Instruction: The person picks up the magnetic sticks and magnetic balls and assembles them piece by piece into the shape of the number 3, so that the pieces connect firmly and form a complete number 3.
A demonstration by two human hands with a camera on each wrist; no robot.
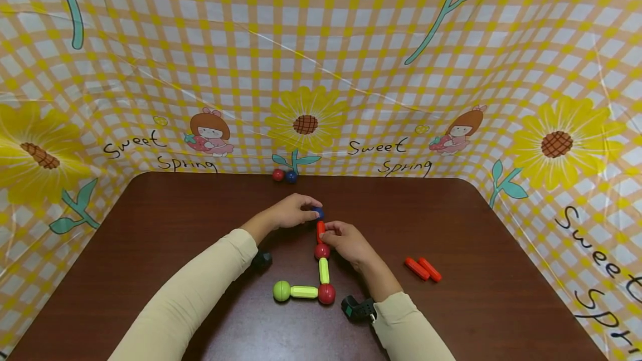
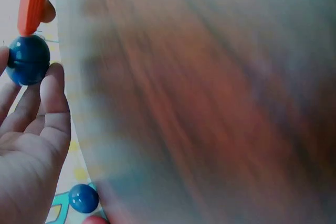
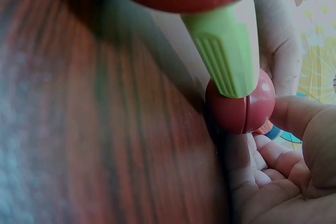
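Note:
A blue ball (image 1: 319, 213) is pinched between the thumb and fingers of my left hand (image 1: 292, 211). In the left wrist view, the end of a red rod (image 2: 33, 3) meets that blue ball. My right hand (image 1: 350, 244) grips the same rod from the right, just above a red ball (image 1: 322, 251). From this ball a light green rod (image 1: 324, 271) runs toward me to a second red ball (image 1: 326, 294). There the chain turns left through another light green rod (image 1: 304, 292) to a green ball (image 1: 282, 291).
Two loose red rods (image 1: 423, 269) lie on the brown table (image 1: 481, 294) to the right. At the back edge sit a red ball (image 1: 278, 175) and a blue ball (image 1: 291, 176), before the checked cloth (image 1: 311, 43). A dark wrist device (image 1: 357, 308) is by my right sleeve.

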